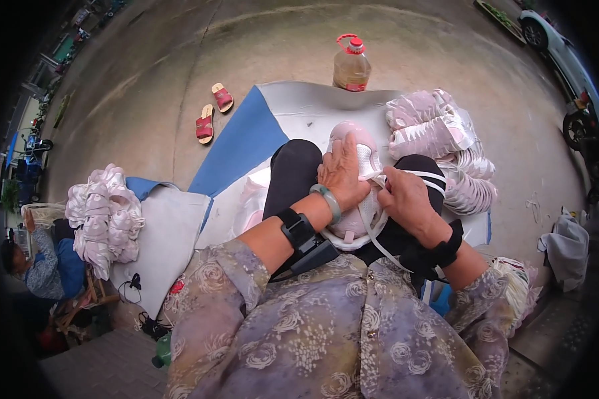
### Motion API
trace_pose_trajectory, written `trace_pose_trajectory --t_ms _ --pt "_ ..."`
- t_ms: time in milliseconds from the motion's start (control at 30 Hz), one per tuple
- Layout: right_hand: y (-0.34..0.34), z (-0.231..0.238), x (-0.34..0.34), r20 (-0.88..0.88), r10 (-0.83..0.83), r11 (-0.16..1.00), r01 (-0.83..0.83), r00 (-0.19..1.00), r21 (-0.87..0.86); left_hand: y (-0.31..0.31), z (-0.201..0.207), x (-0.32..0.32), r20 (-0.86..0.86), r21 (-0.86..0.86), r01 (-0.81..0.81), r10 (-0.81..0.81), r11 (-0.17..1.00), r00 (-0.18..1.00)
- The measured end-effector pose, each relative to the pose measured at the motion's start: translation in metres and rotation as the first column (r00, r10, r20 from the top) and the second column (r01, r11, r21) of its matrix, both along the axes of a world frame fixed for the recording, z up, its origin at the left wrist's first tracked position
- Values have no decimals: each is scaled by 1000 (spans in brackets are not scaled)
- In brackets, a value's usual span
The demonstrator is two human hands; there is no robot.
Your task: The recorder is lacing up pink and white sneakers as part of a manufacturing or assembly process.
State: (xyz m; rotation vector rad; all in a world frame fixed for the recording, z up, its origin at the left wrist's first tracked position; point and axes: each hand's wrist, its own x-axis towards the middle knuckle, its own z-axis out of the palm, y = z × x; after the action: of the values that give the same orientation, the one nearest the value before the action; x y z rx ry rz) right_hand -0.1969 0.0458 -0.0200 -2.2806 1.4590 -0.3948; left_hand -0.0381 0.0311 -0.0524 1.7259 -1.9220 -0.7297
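A pink and white shoe upper rests on my lap between my knees, its rounded toe pointing away from me. Along its left side lies my left hand, its fingers stretched towards the toe and holding the upper steady; its thumb is mostly hidden. At the lace holes on the right, my right hand pinches a flat white shoelace. One length of the lace loops over my right knee, and another hangs down across the heel end.
Stacked pink and white uppers lie beyond my right knee, and more hang in a bundle at left. Blue-and-white sheeting spreads ahead. Beyond are red slippers and a plastic jug. Another person sits far left.
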Motion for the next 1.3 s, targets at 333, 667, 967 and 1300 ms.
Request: trace_pose_trajectory --t_ms 333,667,967,1300 --pt "-6 -10 -4 3 85 995 -85 996 -42 -2 1 3 103 -146 126 -111 981 988" --pt "-15 -18 -14 96 111 992 -117 989 55 9 12 -4 479 -501 477 -228 722 848" --pt "-15 -24 -17 248 71 994 -89 966 60 5 5 -19 460 -452 516 -305 728 834" --pt "2 -19 -20 312 -153 976 94 938 198 38 29 6 327 -225 478 -397 849 858"
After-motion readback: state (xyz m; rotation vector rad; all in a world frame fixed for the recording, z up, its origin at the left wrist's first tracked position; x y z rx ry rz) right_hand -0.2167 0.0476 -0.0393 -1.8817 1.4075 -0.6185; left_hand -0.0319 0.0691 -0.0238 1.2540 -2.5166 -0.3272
